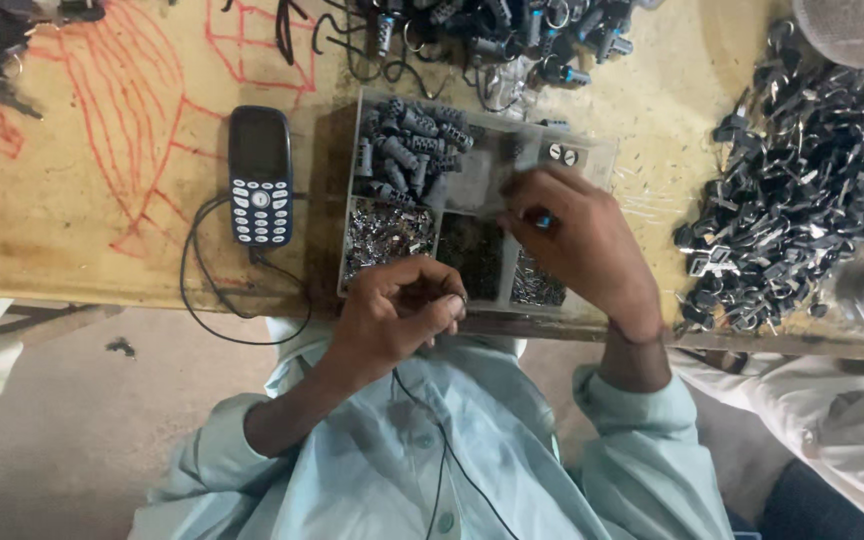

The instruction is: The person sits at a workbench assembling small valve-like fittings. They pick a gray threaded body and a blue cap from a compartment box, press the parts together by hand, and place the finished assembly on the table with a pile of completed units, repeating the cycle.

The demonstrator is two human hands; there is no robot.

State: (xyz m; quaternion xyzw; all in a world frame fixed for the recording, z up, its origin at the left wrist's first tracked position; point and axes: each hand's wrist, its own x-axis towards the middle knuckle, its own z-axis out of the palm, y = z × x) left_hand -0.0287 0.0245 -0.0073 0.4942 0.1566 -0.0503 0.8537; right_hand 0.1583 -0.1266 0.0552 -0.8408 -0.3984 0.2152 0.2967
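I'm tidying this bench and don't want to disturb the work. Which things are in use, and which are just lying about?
In use:
parts tray
grey cylinders
left hand, pinching a small part
right hand, holding a blue-tipped piece

Lying about:
phone and its cable
key pile

A divided parts tray (592,160) is sitting mid-bench (72,230), a mobile phone (259,175) lying left of it and a key pile (792,190) lying right.

My clear glossy plastic tray (592,150) holds shiny metal pins (384,236) and matt grey plastic barrels (410,150). It sits on my rough, scuffed wooden bench (82,220), beside a glossy plastic phone (259,175).
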